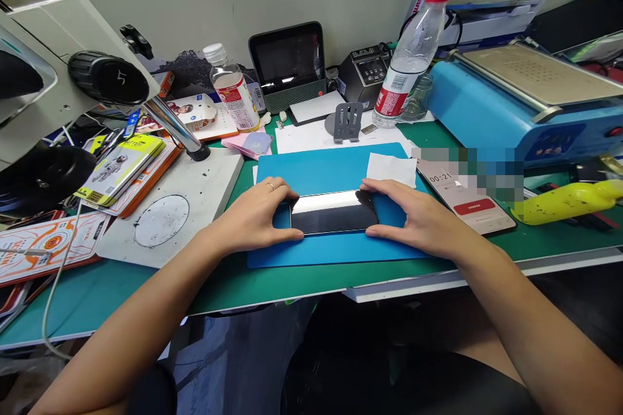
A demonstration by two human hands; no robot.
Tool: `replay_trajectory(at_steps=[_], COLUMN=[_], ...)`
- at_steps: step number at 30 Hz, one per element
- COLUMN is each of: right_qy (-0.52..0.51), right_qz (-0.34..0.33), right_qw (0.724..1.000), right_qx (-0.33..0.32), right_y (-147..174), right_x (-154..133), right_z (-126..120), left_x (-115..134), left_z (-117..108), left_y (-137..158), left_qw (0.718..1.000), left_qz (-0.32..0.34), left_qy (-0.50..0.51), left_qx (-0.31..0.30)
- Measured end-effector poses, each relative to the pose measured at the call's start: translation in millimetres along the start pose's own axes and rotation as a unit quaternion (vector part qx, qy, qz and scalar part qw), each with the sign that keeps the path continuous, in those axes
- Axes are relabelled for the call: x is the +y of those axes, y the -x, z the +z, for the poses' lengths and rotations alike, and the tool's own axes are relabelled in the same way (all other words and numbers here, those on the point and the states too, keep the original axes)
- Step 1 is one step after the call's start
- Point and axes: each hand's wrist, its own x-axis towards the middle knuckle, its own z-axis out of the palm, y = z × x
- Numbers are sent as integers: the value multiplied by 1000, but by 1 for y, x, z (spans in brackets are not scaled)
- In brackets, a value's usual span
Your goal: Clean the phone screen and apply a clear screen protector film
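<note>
A dark smartphone (333,218) lies sideways, screen up, over the blue mat (335,253), with a bright reflection across its glass. My left hand (257,215) grips its left end, thumb along the near edge and fingers at the far corner. At the opposite end, my right hand (409,215) pinches the phone the same way. Whether the phone rests fully on the mat or is slightly raised I cannot tell. Just behind my right fingers sits a white wipe (392,170) on the mat.
Right of the mat lies a second phone (467,198) with a lit screen, near a yellow bottle (567,202) and a blue heating plate machine (525,100). A microscope stand (170,214) occupies the left. Behind are a red-capped bottle (403,68), a grey phone holder (348,122) and a white-capped bottle (233,91).
</note>
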Motion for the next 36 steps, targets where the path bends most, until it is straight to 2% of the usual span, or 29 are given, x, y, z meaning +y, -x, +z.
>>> replay_trajectory(at_steps=[9, 19, 36], right_qy=[-9, -33, -32], right_qz=[-11, 22, 5], right_qw=[1000, 999, 999], right_qx=[3, -9, -26], right_y=[0, -4, -5], right_x=[1, -1, 0], right_z=[1, -3, -2], left_x=[0, 0, -1], left_z=[1, 1, 2], left_y=[0, 0, 0], left_qw=[1000, 1000, 1000], left_qz=[1, -2, -3], left_qy=[-3, 3, 11], left_qx=[1, 3, -1])
